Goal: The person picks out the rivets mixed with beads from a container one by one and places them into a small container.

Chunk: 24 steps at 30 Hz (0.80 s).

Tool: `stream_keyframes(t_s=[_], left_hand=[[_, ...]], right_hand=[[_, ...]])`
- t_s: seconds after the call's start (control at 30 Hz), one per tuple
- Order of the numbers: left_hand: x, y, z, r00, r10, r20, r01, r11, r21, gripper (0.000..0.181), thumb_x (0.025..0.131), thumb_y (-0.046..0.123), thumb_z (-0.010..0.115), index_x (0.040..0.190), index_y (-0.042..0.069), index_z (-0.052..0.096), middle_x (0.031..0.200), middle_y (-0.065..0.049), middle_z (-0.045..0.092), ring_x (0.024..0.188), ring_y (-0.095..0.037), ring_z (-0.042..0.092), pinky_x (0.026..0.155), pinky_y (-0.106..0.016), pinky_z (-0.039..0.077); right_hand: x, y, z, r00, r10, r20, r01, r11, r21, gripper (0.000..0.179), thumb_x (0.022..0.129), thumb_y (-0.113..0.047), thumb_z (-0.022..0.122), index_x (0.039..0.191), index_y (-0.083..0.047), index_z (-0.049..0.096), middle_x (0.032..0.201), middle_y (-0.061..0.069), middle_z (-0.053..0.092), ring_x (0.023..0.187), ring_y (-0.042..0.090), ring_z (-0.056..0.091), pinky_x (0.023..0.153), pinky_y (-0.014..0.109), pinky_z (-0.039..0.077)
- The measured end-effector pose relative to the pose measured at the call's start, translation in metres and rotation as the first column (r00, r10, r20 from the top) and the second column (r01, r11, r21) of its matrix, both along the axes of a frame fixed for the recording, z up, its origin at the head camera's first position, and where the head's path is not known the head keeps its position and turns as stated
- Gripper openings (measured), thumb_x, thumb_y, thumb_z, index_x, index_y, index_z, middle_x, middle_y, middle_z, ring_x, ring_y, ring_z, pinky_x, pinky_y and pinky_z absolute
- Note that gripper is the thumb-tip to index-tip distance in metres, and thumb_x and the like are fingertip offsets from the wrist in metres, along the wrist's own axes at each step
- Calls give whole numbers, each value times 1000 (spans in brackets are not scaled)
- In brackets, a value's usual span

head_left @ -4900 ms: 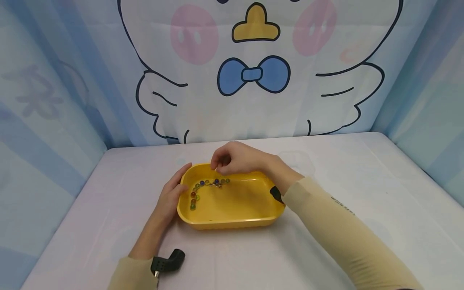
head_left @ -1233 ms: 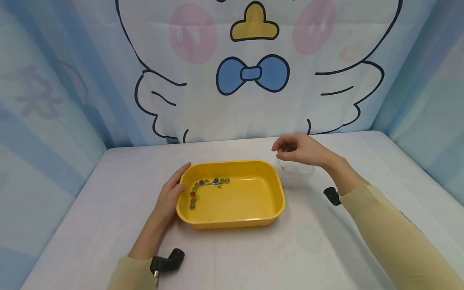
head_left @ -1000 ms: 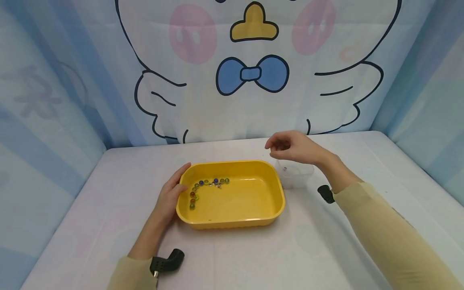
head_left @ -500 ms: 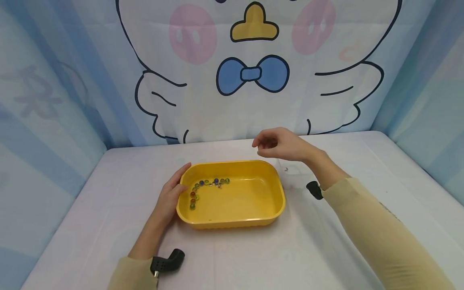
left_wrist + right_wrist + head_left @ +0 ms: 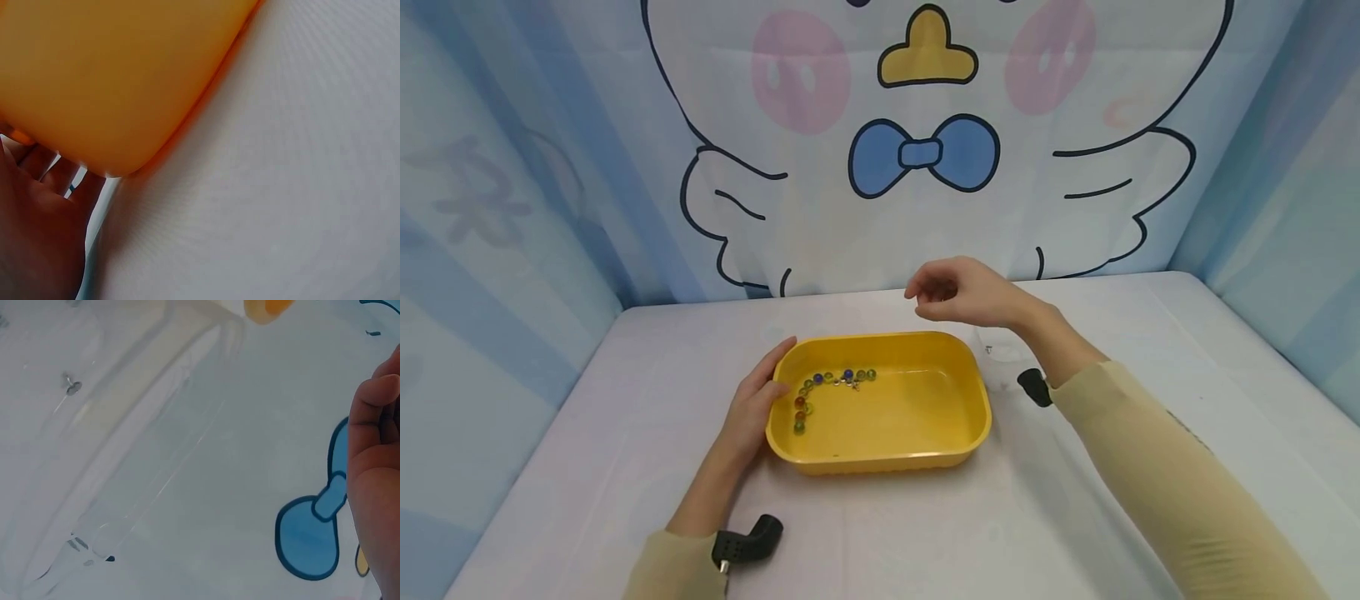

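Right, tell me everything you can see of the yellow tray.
The yellow tray is a glossy, plastic-looking open rectangle with rounded corners, raised walls and a smooth rim. It rests upright on the pale table, long sides running left to right. Green, blue and reddish beads lie inside in a curve toward its left end and far wall. The left hand grips its left end, thumb over the rim.

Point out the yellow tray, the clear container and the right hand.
Yellow tray (image 5: 895,425): head view, bare floor.
Clear container (image 5: 125,425): right wrist view, side wall.
Right hand (image 5: 966,292): head view, middle of hand.
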<state>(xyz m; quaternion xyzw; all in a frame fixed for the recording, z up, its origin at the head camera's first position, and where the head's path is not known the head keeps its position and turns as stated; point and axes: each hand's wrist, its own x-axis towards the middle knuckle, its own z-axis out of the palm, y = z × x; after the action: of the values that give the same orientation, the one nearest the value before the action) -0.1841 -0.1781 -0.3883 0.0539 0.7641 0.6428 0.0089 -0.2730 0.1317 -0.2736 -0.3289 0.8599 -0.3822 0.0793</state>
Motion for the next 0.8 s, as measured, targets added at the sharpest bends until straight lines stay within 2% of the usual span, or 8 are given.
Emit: stream_keyframes(t_s=[0.5, 0.8], left_hand=[[0, -2, 0, 1000, -2, -3, 2, 1000, -6, 63, 96, 4, 37, 159, 13, 34, 164, -2, 28, 150, -20, 21, 122, -43, 14], [-2, -2, -1, 1000, -9, -12, 9, 1000, -2, 63, 96, 3, 37, 158, 13, 34, 163, -3, 29, 150, -20, 22, 122, -43, 15]], right_hand=[[-1, -22, 7, 999, 33, 2, -33, 998, -52, 20, 92, -11, 67, 110, -5, 69, 92, 8, 63, 84, 24, 57, 77, 31, 51], [1, -38, 4, 998, 68, -1, -68, 996, -65, 19, 91, -11, 68, 109, -5, 70, 91, 7, 64, 82, 24, 57, 76, 31, 51]])
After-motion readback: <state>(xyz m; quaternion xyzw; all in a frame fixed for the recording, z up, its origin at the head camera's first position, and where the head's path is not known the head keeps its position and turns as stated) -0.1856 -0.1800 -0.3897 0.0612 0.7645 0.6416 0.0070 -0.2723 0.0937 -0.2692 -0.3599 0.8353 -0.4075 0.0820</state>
